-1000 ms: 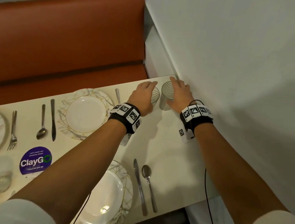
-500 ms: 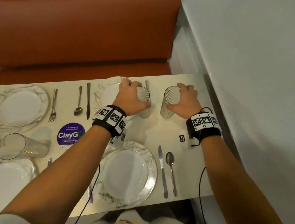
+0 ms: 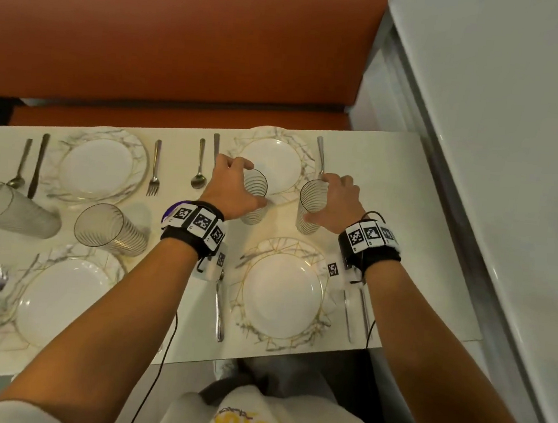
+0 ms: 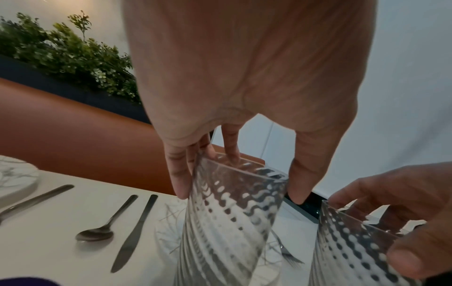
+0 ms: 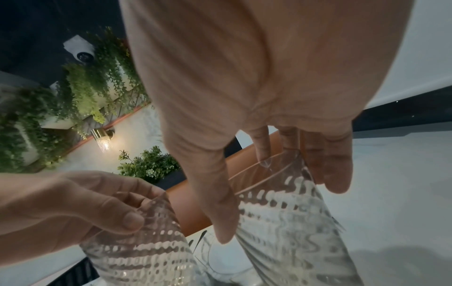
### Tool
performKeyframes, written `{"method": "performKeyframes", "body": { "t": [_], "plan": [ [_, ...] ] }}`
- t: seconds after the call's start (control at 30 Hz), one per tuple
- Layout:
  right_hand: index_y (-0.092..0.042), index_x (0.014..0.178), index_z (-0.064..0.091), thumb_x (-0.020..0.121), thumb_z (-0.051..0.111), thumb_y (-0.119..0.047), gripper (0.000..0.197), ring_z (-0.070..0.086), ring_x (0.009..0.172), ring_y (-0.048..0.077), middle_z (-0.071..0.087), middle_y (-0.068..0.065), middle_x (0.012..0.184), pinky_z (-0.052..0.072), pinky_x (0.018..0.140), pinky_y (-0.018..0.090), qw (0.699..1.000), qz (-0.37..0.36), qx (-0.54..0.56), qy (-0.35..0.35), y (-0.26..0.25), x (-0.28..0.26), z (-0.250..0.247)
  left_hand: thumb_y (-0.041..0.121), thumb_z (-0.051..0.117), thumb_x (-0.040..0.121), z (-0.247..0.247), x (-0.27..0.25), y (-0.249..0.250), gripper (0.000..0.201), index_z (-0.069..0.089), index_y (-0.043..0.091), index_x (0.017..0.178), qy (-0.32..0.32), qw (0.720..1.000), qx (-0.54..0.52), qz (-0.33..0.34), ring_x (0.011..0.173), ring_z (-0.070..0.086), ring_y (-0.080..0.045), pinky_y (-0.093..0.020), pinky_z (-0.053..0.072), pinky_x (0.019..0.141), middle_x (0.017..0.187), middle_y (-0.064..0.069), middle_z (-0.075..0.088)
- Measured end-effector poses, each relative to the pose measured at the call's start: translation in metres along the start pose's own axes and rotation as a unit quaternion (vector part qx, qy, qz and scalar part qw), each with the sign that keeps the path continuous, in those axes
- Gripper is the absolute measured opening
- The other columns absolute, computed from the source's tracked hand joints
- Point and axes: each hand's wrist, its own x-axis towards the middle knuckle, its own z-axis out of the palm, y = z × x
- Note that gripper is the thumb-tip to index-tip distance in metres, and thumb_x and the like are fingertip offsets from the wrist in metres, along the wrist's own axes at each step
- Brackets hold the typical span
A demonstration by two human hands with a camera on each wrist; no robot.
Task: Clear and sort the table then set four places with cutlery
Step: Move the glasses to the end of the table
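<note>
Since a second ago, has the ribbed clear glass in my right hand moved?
Yes: the ribbed clear glass has moved left, away from the wall, toward the far marbled plate.

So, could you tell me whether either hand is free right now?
No, the left hand grips one ribbed glass and the right hand another.

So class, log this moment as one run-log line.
left hand: grips left glass | right hand: grips right glass | both glasses upright | table: four plates, cutlery, two more glasses
</note>
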Motion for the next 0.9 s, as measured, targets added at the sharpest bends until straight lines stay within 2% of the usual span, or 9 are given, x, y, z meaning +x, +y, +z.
{"method": "performKeyframes", "body": {
  "t": [0.1, 0.27, 0.4, 0.47, 0.6, 0.9],
  "plan": [
    [-0.02, 0.145, 0.034, 0.066, 0.089, -0.038, 0.098, 0.037, 0.127, 0.034, 0.035, 0.014, 0.138, 0.042, 0.101, 0.043, 1.0, 0.013, -0.014, -0.014, 0.001, -0.007, 0.002, 0.039, 0.089, 0.076, 0.001, -0.005, -0.012, 0.087, 0.043, 0.017, 0.147, 0.002, 1.0, 0.004, -0.003, 0.141, 0.038, -0.03, -0.041, 0.04, 0.113, 0.15, -0.008, 0.031],
    [-0.024, 0.146, 0.035, 0.066, 0.089, -0.036, 0.097, 0.037, 0.127, 0.036, 0.034, 0.015, 0.137, 0.043, 0.099, 0.044, 0.998, 0.028, -0.042, -0.03, 0.01, -0.013, -0.002, 0.04, 0.088, 0.078, 0.002, -0.009, -0.021, 0.09, 0.04, 0.015, 0.15, -0.004, 1.0, 0.015, -0.011, 0.141, 0.037, -0.031, -0.043, 0.039, 0.114, 0.151, -0.01, 0.031],
    [-0.027, 0.149, 0.031, 0.065, 0.086, -0.052, 0.103, 0.033, 0.13, 0.034, 0.033, 0.013, 0.14, 0.041, 0.101, 0.046, 0.999, 0.032, -0.029, -0.027, 0.011, -0.013, -0.006, 0.041, 0.087, 0.08, 0.001, -0.01, -0.021, 0.09, 0.039, 0.015, 0.152, -0.005, 1.0, 0.02, -0.014, 0.144, 0.034, -0.032, -0.044, 0.037, 0.115, 0.152, -0.011, 0.031],
    [-0.028, 0.147, 0.035, 0.067, 0.083, -0.058, 0.099, 0.033, 0.13, 0.034, 0.035, 0.013, 0.14, 0.038, 0.103, 0.046, 1.0, 0.023, -0.004, -0.018, 0.007, -0.011, -0.004, 0.041, 0.087, 0.08, 0.001, -0.01, -0.022, 0.091, 0.038, 0.017, 0.152, -0.014, 1.0, 0.014, -0.023, 0.144, 0.033, -0.033, -0.045, 0.038, 0.114, 0.153, -0.011, 0.031],
    [-0.02, 0.138, 0.047, 0.074, 0.079, -0.054, 0.08, 0.04, 0.125, 0.034, 0.048, 0.014, 0.133, 0.04, 0.097, 0.041, 0.999, 0.026, -0.004, -0.018, 0.003, -0.009, 0.0, 0.04, 0.087, 0.08, 0.001, -0.009, -0.025, 0.091, 0.036, 0.02, 0.153, -0.028, 0.999, 0.0, -0.034, 0.143, 0.038, -0.033, -0.049, 0.042, 0.114, 0.153, -0.011, 0.034],
    [-0.018, 0.135, 0.048, 0.076, 0.078, -0.053, 0.075, 0.044, 0.125, 0.032, 0.05, 0.012, 0.132, 0.041, 0.094, 0.037, 0.997, 0.065, -0.026, -0.024, 0.016, -0.014, -0.006, 0.035, 0.085, 0.082, 0.0, -0.006, -0.031, 0.09, 0.034, 0.02, 0.153, -0.024, 0.999, 0.014, -0.038, 0.142, 0.039, -0.033, -0.048, 0.042, 0.112, 0.152, -0.011, 0.034]
  ]
}}
